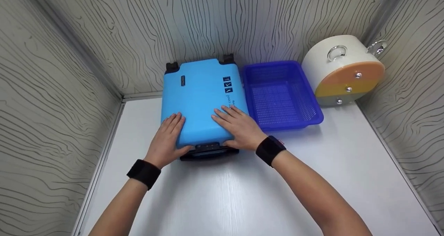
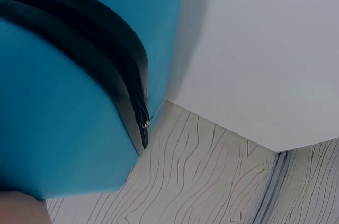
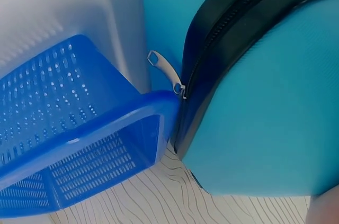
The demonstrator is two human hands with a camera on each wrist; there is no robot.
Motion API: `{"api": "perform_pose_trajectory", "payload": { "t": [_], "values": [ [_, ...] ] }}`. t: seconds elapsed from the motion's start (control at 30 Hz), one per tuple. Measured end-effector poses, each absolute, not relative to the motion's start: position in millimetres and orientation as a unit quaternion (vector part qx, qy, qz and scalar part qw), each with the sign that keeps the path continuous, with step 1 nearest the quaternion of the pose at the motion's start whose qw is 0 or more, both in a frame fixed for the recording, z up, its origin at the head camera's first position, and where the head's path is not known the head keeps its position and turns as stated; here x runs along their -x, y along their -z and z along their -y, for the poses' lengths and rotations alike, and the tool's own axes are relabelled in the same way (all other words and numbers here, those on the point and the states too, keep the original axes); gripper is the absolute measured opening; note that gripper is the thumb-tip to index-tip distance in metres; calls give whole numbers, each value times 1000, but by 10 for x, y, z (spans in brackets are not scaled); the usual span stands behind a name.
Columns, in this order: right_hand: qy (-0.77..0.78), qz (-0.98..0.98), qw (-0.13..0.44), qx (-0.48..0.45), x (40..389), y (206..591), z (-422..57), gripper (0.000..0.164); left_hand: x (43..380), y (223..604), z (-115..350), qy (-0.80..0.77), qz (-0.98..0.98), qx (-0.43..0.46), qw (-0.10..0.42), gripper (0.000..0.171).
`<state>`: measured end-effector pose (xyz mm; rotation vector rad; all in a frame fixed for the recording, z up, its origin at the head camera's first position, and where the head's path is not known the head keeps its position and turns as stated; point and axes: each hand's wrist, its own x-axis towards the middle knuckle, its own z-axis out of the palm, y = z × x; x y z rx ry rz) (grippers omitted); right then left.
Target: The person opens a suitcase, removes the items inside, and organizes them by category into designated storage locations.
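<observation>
A light blue suitcase (image 1: 199, 97) lies flat on the white table, its wheels toward the back wall and its black handle (image 1: 207, 147) toward me. My left hand (image 1: 165, 142) rests on its near left corner with straight fingers, thumb at the front edge. On the near right part of the lid lies my right hand (image 1: 241, 128), fingers spread. The lid looks shut in the head view. A black zipper band (image 2: 114, 54) runs around the side in the left wrist view. In the right wrist view a metal zipper pull (image 3: 167, 69) hangs beside the basket's rim.
A blue plastic basket (image 1: 262, 125) stands against the suitcase's right side. Behind it to the right is a round white cabinet (image 1: 319, 61) with orange, yellow and grey-green drawer fronts and chrome rings. Wood-patterned walls (image 1: 194, 21) enclose the white table (image 1: 215, 201) at the back and sides.
</observation>
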<state>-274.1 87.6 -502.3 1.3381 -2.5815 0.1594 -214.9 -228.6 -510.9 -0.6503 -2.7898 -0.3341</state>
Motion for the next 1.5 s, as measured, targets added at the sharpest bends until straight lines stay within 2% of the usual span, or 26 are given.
{"api": "perform_pose_trajectory", "payload": {
  "t": [0.37, 0.63, 0.77, 0.93, 1.1, 1.33, 1.5],
  "values": [
    [-50, 859, 104, -498, 2823, 4975, -1006, 103, 1792, 5157, 2046, 87, 965, 174, 177, 105],
    [-35, 860, 101, -498, 2967, 4952, -1088, 104, 1671, 5169, 1981, 60, 958, 190, 208, 98],
    [-21, 863, 112, -492, 3045, 4949, -1111, 103, 1662, 5141, 2020, 57, 956, 216, 192, 102],
    [23, 874, 123, -469, 3139, 4950, -1129, 102, 1700, 5095, 2129, 53, 948, 278, 146, 112],
    [58, 887, 142, -435, 3211, 4969, -1125, 101, 1779, 5052, 2186, 35, 940, 320, 111, 113],
    [2, 923, 117, -367, 3155, 5005, -1108, 80, 1852, 5099, 1972, 6, 945, 294, 141, 109],
    [-89, 913, 121, -380, 2979, 5056, -1057, 68, 1908, 5114, 1743, -2, 948, 261, 184, 106]
  ]
}}
